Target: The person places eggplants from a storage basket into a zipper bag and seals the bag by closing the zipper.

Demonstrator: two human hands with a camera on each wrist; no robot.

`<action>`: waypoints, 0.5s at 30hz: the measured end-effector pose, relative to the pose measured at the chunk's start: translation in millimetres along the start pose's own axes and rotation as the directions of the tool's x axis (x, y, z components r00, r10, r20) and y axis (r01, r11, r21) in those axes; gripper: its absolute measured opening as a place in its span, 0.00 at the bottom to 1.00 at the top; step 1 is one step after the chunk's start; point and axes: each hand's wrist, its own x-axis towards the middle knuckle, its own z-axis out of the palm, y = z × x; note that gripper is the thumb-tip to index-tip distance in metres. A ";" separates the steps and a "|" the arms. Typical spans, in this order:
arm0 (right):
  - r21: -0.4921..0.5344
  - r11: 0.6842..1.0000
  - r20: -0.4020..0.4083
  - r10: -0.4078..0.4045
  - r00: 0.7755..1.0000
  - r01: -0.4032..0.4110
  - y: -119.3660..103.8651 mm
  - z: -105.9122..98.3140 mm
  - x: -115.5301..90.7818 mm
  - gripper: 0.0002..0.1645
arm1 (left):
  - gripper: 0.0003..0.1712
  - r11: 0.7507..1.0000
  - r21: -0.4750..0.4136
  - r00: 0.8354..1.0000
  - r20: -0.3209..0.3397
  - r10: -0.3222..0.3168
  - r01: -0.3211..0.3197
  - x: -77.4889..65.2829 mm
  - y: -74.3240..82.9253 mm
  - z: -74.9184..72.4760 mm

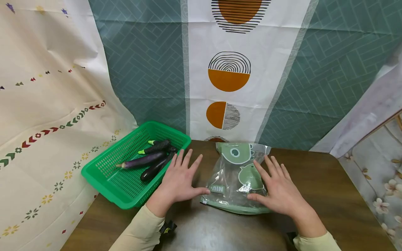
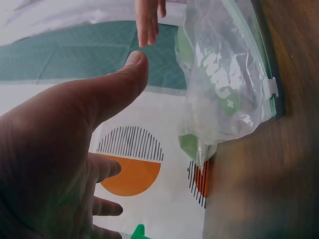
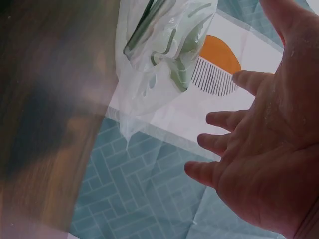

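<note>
A clear zip bag [image 1: 230, 176] with green bird prints lies on the brown table, its green zip edge toward the person. In the left wrist view a white slider [image 2: 270, 87] sits at one end of the zip. My left hand [image 1: 180, 179], fingers spread, hovers between the bag and a green plastic basket [image 1: 125, 200]. On the bag's other side is my right hand [image 1: 279, 186], also spread and holding nothing. Several dark purple eggplants [image 1: 146, 160] lie in the basket, some with green tips. In the right wrist view the bag [image 3: 159, 64] stands apart from the fingers.
Behind the table hangs a teal and white cloth [image 1: 147, 69] with orange and striped circles. A cream patterned cloth [image 1: 47, 139] drapes along the left, beside the basket. Floral fabric [image 1: 381, 181] borders the table's right side.
</note>
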 end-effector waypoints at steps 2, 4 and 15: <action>0.004 1.000 0.001 -0.006 1.000 0.006 -0.2 1.0 -0.8 0.70 | 0.69 1.000 -0.008 1.000 -0.001 -0.004 0.004 -0.5 -0.6 0.7; 0.009 1.000 0.000 -0.016 1.000 0.016 -0.5 2.6 -0.8 0.70 | 0.69 1.000 -0.019 1.000 -0.005 -0.012 0.012 -0.6 -2.0 0.5; 0.039 0.998 0.034 -0.058 0.998 0.056 -1.2 8.0 -0.5 0.70 | 0.68 0.997 -0.045 0.998 -0.013 -0.068 0.067 -0.5 -16.9 -6.8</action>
